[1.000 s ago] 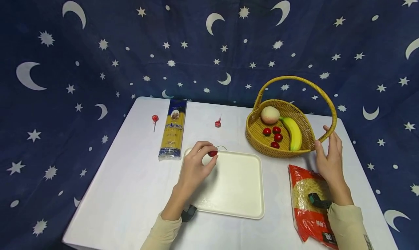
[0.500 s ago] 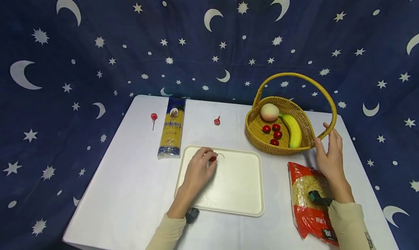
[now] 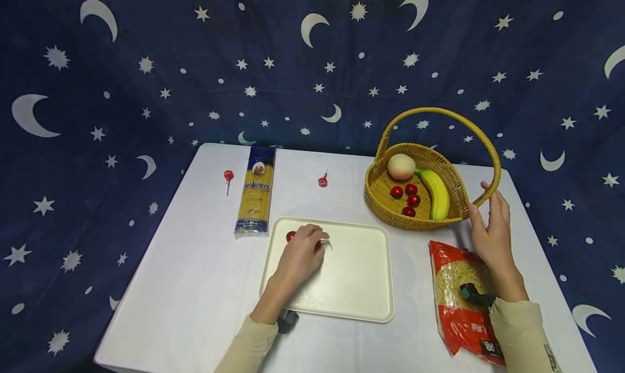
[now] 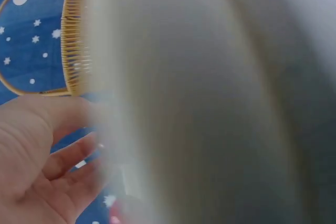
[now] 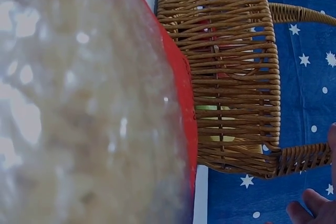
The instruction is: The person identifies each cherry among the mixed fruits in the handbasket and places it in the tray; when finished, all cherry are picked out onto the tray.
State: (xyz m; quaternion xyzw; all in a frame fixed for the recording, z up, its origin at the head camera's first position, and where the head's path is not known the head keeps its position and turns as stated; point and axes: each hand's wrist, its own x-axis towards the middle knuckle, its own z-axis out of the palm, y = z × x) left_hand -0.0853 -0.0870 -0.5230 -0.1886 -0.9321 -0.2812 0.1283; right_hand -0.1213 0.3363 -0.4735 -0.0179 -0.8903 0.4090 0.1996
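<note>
Head view shows your left hand [image 3: 301, 253] curled palm-down, thumb and fingertips around a dark red cherry [image 3: 318, 246], mostly hidden, its thin curved stem poking out. It sits at the far part of the cream tray [image 3: 354, 275]; whether they touch is unclear. A second cherry [image 3: 290, 235] lies beside your knuckles. Your right hand [image 3: 494, 237], thumb and fingers apart, is at the yellow basket's [image 3: 390, 216] handle.

1. You can read "ankara" on the blue-and-yellow spaghetti packet [image 3: 255, 196].
2. On the red pasta bag [image 3: 448, 286], you can see white characters, too small to make out.
3. Its dark label [image 3: 490, 349] shows you pale marks, also illegible.
4. Your right sleeve [image 3: 520, 329] has a small patch, its marking unreadable.
</note>
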